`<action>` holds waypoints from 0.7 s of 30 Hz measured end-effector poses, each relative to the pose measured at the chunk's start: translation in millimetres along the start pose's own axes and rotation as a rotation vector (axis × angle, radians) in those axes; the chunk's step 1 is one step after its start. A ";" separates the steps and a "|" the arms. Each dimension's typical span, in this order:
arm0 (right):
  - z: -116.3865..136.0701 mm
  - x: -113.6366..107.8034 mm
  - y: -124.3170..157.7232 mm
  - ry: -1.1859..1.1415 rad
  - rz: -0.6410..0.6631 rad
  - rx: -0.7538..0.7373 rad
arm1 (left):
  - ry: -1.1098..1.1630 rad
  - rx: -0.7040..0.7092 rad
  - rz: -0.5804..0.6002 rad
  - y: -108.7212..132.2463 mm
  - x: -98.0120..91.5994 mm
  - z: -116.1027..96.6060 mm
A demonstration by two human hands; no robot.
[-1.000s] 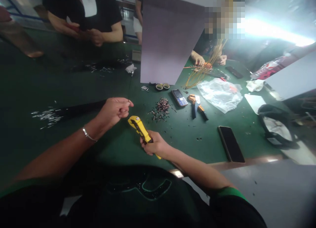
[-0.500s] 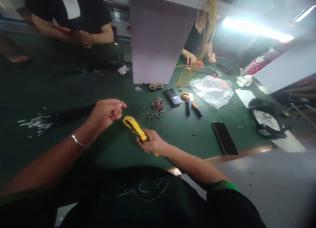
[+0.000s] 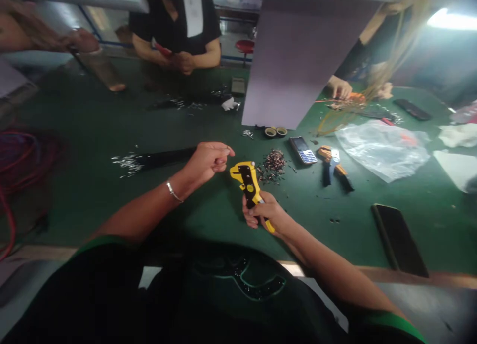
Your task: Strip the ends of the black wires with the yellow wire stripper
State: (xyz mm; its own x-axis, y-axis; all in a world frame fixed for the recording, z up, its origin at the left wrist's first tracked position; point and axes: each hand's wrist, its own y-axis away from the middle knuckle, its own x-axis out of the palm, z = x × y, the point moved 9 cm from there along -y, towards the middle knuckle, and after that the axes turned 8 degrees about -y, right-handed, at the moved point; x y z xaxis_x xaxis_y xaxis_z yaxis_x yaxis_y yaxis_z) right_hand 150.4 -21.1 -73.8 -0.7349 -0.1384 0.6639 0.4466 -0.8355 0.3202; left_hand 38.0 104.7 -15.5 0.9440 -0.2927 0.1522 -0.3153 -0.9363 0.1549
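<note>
My right hand (image 3: 266, 210) is closed around a yellow and black wire stripper (image 3: 248, 185), its jaws tipped up and to the left. Just left of the jaws my left hand (image 3: 210, 157) is closed in a pinch. What looks like a thin black wire is between its fingertips, too fine to see clearly. A bundle of black wires (image 3: 162, 158) lies under and left of that wrist, with bare silvery ends (image 3: 128, 163) fanned out. Beyond the stripper sits a heap of small dark and coppery clippings (image 3: 275, 161).
A keypad phone (image 3: 303, 150), orange-and-blue pliers (image 3: 331, 167), a clear plastic bag (image 3: 383, 147) and a smartphone (image 3: 399, 239) lie to the right. Two tape rolls (image 3: 276, 131) sit below a pale upright panel (image 3: 286, 60). Red cables (image 3: 22, 160) lie left. Other people work across the green table (image 3: 201, 205).
My view has swung left, so everything appears further right and red cables have come into sight. The wire stripper has turned more upright, showing its black side. Both hands stay closed.
</note>
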 end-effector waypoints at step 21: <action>3.1 4.7 -3.3 0.277 -0.061 -0.053 | 0.028 0.018 -0.003 -6.5 -8.6 -2.2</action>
State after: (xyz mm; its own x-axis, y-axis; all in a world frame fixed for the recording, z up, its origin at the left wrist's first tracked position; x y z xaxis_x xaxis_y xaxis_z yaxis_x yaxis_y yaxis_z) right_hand 147.1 -17.4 -69.6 -0.8743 -0.2206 0.4322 0.3751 -0.8724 0.3134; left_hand 31.7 113.8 -15.6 0.9419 -0.2841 0.1793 -0.3101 -0.9406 0.1382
